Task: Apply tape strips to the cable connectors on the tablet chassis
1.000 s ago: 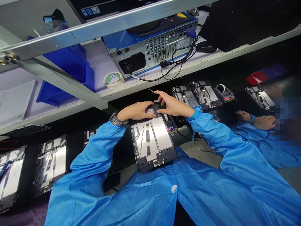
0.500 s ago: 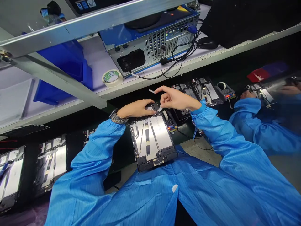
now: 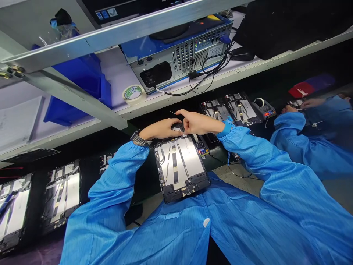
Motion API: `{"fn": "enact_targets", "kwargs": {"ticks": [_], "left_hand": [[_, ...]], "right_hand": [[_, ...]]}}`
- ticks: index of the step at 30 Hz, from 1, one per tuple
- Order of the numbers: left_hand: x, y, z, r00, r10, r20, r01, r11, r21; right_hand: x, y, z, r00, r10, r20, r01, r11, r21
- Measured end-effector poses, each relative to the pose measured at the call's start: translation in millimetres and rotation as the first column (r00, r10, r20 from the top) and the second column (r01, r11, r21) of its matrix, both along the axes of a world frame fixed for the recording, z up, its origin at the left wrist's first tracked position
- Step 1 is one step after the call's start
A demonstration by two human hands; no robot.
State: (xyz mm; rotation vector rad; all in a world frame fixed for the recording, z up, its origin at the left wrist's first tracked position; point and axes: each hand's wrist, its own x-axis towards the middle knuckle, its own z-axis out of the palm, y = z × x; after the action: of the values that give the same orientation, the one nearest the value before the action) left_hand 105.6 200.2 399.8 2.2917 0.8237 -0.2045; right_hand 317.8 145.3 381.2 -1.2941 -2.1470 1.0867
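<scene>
An opened tablet (image 3: 180, 158) lies in front of me, with its silver inner plate, dark flex cables and black lower parts exposed. My left hand (image 3: 162, 129) rests over its upper left edge, thumb and fingers apart and stretched out. My right hand (image 3: 198, 123) is at the upper edge, close to the left fingertips. Its fingers are bent and pinched on a small white tape strip (image 3: 184, 135) touching the tablet's top part. A thin strip (image 3: 172, 112), seen nearly edge-on, sticks out at the right index fingertip.
A tape dispenser (image 3: 202, 149) stands right of the tablet, another (image 3: 264, 106) farther right. More opened tablets lie left (image 3: 62, 191) and right (image 3: 241, 108). Above, a shelf (image 3: 171, 101) carries a computer case (image 3: 182, 55), tape roll (image 3: 133, 94) and blue bins (image 3: 79, 81). A co-worker's sleeve (image 3: 292, 129) is at right.
My right hand has come down and left onto the tablet's upper edge, bringing the lower white strip against it. The left hand stays nearly in place. The whole view shifts slightly.
</scene>
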Motion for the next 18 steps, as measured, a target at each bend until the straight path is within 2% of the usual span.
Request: {"fn": "enact_targets", "kwargs": {"ticks": [4, 10, 13, 16, 18], "left_hand": [[-1, 1, 0.1, 1.000, -0.026, 0.013, 0.026, 1.000, -0.006], [-1, 0, -2.9, 0.999, -0.024, 0.029, 0.025, 1.000, -0.012], [-2, 1, -5.9, 0.999, -0.019, 0.034, 0.019, 1.000, 0.002], [-3, 1, -4.9, 1.000, -0.012, 0.028, 0.011, 1.000, 0.019], [-5, 0, -1.8, 1.000, -0.017, 0.017, 0.016, 1.000, 0.020]], "right_hand": [[-3, -2, -1.3, 0.998, -0.028, 0.065, 0.024, 0.998, 0.065], [-3, 4, -14.6, 0.994, -0.018, 0.112, -0.003, 0.983, 0.182], [2, 12, -21.2, 0.995, -0.056, 0.084, 0.039, 0.979, 0.201], [13, 18, -28.1, 0.997, -0.068, -0.040, 0.072, 0.990, 0.119], [21, 17, -32.4, 0.988, -0.069, -0.140, 0.061, 0.996, -0.061]]}}
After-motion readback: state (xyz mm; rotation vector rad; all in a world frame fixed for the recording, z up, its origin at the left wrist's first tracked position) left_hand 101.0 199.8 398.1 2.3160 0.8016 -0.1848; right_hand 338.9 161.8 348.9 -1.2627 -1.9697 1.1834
